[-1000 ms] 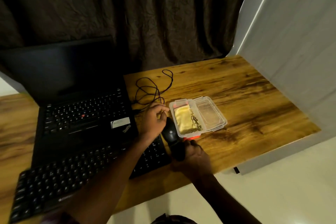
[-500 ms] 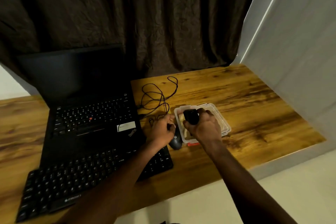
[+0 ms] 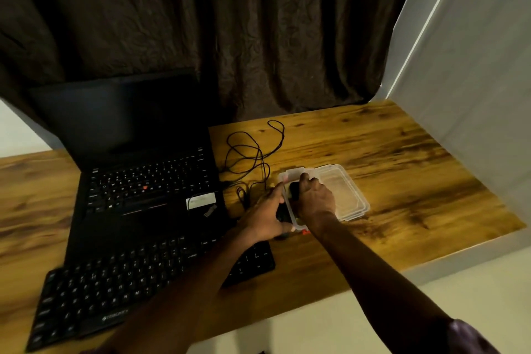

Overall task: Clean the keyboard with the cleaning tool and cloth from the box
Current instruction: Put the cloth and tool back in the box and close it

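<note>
A clear plastic box (image 3: 349,198) lies open on the wooden desk (image 3: 388,152), right of the laptop. My right hand (image 3: 316,200) hovers over the box's left half and grips a black cleaning tool (image 3: 294,191). The yellow cloth in the box is hidden under that hand. My left hand (image 3: 265,214) lies over a black mouse (image 3: 283,213), and one straight finger touches the box's left rim. The black external keyboard (image 3: 115,290) lies along the desk's front edge, partly under my left forearm.
An open black laptop (image 3: 143,184) stands behind the keyboard with its screen dark. A tangled black cable (image 3: 250,152) lies between the laptop and the box. A dark curtain hangs behind the desk, and a white wall borders it on the right.
My right hand has carried the black tool from the desk's front edge up over the box. My left hand has shifted from beside the mouse to the box's left rim.
</note>
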Demonstrator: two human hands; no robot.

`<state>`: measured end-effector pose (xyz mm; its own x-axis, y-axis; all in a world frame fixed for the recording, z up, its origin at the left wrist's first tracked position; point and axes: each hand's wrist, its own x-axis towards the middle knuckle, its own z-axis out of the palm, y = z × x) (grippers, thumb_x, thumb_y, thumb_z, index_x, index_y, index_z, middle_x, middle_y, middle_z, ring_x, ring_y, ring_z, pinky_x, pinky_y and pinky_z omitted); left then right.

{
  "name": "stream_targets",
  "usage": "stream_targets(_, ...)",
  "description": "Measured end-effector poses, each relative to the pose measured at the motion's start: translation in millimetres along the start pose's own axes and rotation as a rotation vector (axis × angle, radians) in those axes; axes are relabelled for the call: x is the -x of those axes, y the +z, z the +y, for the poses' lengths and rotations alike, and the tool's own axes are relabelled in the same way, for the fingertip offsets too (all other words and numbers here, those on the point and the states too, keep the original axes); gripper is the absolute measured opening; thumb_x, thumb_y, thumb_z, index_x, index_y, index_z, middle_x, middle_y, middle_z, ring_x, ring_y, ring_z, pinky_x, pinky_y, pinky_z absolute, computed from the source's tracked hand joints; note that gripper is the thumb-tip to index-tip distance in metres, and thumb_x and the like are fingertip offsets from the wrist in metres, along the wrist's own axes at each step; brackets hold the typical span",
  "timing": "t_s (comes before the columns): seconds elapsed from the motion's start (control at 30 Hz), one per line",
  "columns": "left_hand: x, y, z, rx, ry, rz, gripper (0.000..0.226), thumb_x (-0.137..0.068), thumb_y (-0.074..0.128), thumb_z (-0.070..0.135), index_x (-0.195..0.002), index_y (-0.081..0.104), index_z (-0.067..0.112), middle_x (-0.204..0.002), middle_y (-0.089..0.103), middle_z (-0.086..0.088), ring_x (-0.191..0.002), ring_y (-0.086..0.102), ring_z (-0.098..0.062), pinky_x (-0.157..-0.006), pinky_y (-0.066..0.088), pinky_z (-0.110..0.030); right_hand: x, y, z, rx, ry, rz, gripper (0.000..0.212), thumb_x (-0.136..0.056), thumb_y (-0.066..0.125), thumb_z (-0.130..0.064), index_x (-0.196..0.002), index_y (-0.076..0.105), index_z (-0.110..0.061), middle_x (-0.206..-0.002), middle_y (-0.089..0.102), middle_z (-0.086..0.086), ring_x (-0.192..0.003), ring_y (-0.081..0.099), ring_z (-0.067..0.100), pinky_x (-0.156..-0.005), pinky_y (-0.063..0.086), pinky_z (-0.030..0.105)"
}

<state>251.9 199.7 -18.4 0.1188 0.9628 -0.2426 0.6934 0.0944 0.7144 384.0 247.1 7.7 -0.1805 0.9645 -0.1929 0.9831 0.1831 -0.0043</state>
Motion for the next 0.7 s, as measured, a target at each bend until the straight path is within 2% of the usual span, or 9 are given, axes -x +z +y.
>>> stream_targets(0.1, -2, -1, 0, -0.015, 0.012, 0.01, 0.105, -0.072, 0.085, 0.038, -0.155, 0.021, 0.029, -0.136, 0.044, 0.006, -0.124, 0.047, -0.018, -0.101, 0.047, -0.042, 0, 3, 5, -0.058, -0.036, -0.012, 0.074, -0.098, 0.052, -0.032, -0.153, 0.011, -0.003, -0.14, 0.044, 0.02, -0.127, 0.049, 0.032, -0.1, 0.043, 0.036)
stream_targets(0.23, -2, -2, -3, 0.015, -0.006, 0.017, 0.115, -0.066, 0.087, 0.04, -0.154, 0.012, 0.038, -0.136, 0.046, 0.006, -0.125, 0.046, -0.019, -0.102, 0.047, -0.045, 8, 1, 12, -0.102, -0.074, 0.055, 0.057, -0.101, 0.046, -0.034, -0.149, 0.028, -0.007, -0.133, 0.051, 0.017, -0.122, 0.053, 0.031, -0.098, 0.042, 0.035)
stream_targets(0.3, -1, -4, -2, 0.02, -0.011, 0.024, 0.111, -0.068, 0.088, 0.033, -0.153, 0.018, 0.034, -0.135, 0.045, 0.007, -0.125, 0.045, -0.017, -0.103, 0.046, -0.043, 10, -6, 21, -0.199, -0.078, 0.298, 0.034, -0.099, 0.048, -0.035, -0.123, 0.055, -0.013, -0.107, 0.066, 0.014, -0.098, 0.065, 0.031, -0.079, 0.049, 0.033)
stream_targets(0.37, -1, -6, 0, 0.018, -0.005, 0.038, 0.106, -0.071, 0.087, 0.027, -0.154, 0.02, 0.032, -0.131, 0.045, 0.008, -0.124, 0.045, -0.017, -0.104, 0.045, -0.043, 8, -15, 38, -0.305, -0.024, 0.496, 0.026, -0.098, 0.051, -0.036, -0.096, 0.065, -0.014, -0.083, 0.069, 0.012, -0.075, 0.068, 0.032, -0.061, 0.046, 0.03)
stream_targets(0.4, -1, -6, -1, 0.019, -0.004, 0.05, 0.105, -0.072, 0.086, 0.027, -0.154, 0.02, 0.032, -0.13, 0.046, 0.009, -0.125, 0.045, -0.018, -0.104, 0.045, -0.044, 6, -19, 50, -0.339, 0.025, 0.525, 0.026, -0.098, 0.052, -0.034, -0.091, 0.065, -0.012, -0.08, 0.069, 0.013, -0.073, 0.067, 0.034, -0.059, 0.043, 0.029)
stream_targets(0.47, 1, -8, -1, 0.025, 0.0, 0.067, 0.103, -0.075, 0.083, 0.032, -0.154, 0.017, 0.036, -0.124, 0.046, 0.011, -0.122, 0.047, -0.018, -0.101, 0.046, -0.044, -3, -17, 78, -0.366, 0.169, 0.46, 0.027, -0.097, 0.053, -0.031, -0.096, 0.065, -0.007, -0.091, 0.069, 0.02, -0.085, 0.067, 0.039, -0.065, 0.044, 0.033)
stream_targets(0.53, 3, -7, 0, 0.034, 0.0, 0.075, 0.097, -0.079, 0.08, 0.036, -0.154, 0.018, 0.034, -0.12, 0.045, 0.013, -0.118, 0.049, -0.018, -0.098, 0.047, -0.041, -12, -6, 101, -0.314, 0.328, 0.273, 0.033, -0.096, 0.053, -0.033, -0.113, 0.06, -0.006, -0.114, 0.064, 0.023, -0.109, 0.06, 0.04, -0.083, 0.049, 0.04)
stream_targets(0.6, 4, -5, 3, 0.028, -0.004, 0.065, 0.097, -0.08, 0.079, 0.039, -0.155, 0.02, 0.026, -0.124, 0.048, 0.008, -0.118, 0.051, -0.02, -0.097, 0.047, -0.039, -15, 9, 114, -0.245, 0.389, 0.076, 0.049, -0.093, 0.057, -0.041, -0.127, 0.051, -0.007, -0.13, 0.056, 0.019, -0.125, 0.048, 0.038, -0.096, 0.045, 0.043)
stream_targets(0.7, 4, -1, 6, -0.011, -0.001, 0.031, 0.111, -0.078, 0.079, 0.046, -0.159, 0.007, 0.024, -0.139, 0.048, 0.001, -0.123, 0.049, -0.021, -0.101, 0.045, -0.038, -16, 25, 119, -0.256, 0.396, -0.001, 0.059, -0.091, 0.061, -0.046, -0.133, 0.044, -0.009, -0.136, 0.049, 0.016, -0.13, 0.041, 0.036, -0.101, 0.041, 0.046)
